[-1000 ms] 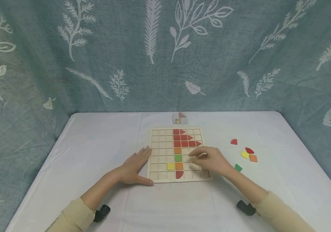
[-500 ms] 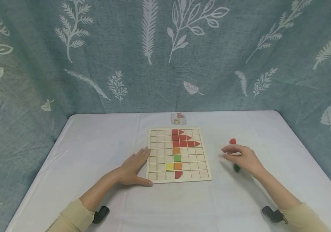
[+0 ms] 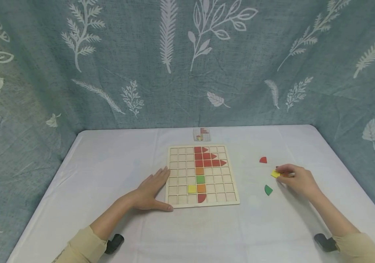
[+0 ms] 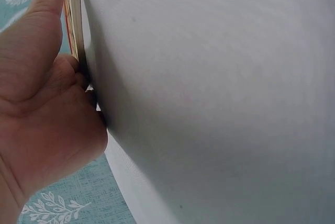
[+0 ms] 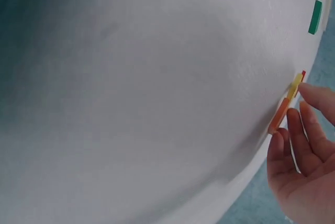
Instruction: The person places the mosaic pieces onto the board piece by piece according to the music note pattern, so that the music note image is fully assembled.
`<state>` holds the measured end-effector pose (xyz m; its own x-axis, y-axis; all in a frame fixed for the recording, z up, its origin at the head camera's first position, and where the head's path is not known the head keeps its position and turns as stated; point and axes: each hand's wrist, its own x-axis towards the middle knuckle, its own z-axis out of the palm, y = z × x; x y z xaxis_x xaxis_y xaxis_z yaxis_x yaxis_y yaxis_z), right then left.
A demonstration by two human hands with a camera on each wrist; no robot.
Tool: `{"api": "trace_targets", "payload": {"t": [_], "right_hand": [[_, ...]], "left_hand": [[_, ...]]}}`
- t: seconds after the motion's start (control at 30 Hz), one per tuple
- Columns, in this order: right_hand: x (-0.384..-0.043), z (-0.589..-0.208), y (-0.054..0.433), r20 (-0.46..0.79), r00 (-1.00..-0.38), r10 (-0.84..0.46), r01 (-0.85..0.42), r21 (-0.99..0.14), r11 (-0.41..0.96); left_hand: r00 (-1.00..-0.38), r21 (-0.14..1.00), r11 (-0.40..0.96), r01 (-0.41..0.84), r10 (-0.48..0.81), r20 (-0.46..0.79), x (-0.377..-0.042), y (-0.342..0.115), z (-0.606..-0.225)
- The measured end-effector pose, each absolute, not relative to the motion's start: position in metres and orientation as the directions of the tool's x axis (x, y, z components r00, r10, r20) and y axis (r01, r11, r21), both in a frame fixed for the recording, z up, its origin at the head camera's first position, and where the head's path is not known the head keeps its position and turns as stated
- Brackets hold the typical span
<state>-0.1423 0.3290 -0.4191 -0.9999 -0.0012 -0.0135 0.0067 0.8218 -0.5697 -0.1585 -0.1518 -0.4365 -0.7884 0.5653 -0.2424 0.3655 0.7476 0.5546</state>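
Beige sleeves [image 3: 362, 248] are nearest me, with black wrist devices [image 3: 114, 244] strapped beside them, all nearer than the board. My left hand [image 3: 149, 188] lies with its fingers straight and spread, touching the left edge of the wooden grid board [image 3: 174, 190].

A second ago my right hand [image 3: 297, 180] was over the board; now it is well to the board's right, down among the loose pieces. Thumb and forefinger pinch the yellow square [image 3: 275, 174] – whether it has left the table I cannot tell. The inset pieces [image 3: 200, 179] look the same as then, so I judge the work has passed from the board to the loose pieces.

Also right of the board, a green wedge [image 3: 268, 190] lies apart, nearer me than my right hand. An orange square [image 5: 278, 115] is just beside the yellow one, and a sliver of red [image 5: 303, 73] shows past it. Farther off, another red wedge [image 3: 263, 160] lies alone.

Just past the board's far edge is a small card [image 3: 201, 134] with a coloured picture; I can read no words on it. Blue-green leaf-patterned cloth [image 3: 108, 69] hangs behind – no brand or label that I can make out.
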Motion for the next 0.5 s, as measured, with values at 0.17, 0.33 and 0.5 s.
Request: {"api": "trace_targets", "payload": {"t": [0.17, 0.33, 0.5], "right_hand": [[-0.1445, -0.4208, 0.3293, 0.003, -1.0, -0.004, -0.005, -0.544, 0.839], [-0.1454, -0.4223, 0.3292, 0.018, -1.0, -0.015, -0.023, -0.531, 0.847], [-0.1461, -0.4239, 0.3294, 0.033, -0.999, -0.029, -0.042, -0.524, 0.85]], "left_hand": [[-0.788, 0.554, 0.745, 0.371, 0.568, -0.236, -0.1585, -0.1522, -0.4374], [-0.789, 0.552, 0.748, 0.369, 0.566, -0.239, -0.1584, -0.1517, -0.438], [-0.792, 0.551, 0.75, 0.367, 0.562, -0.239, -0.158, -0.1512, -0.4381]]}}
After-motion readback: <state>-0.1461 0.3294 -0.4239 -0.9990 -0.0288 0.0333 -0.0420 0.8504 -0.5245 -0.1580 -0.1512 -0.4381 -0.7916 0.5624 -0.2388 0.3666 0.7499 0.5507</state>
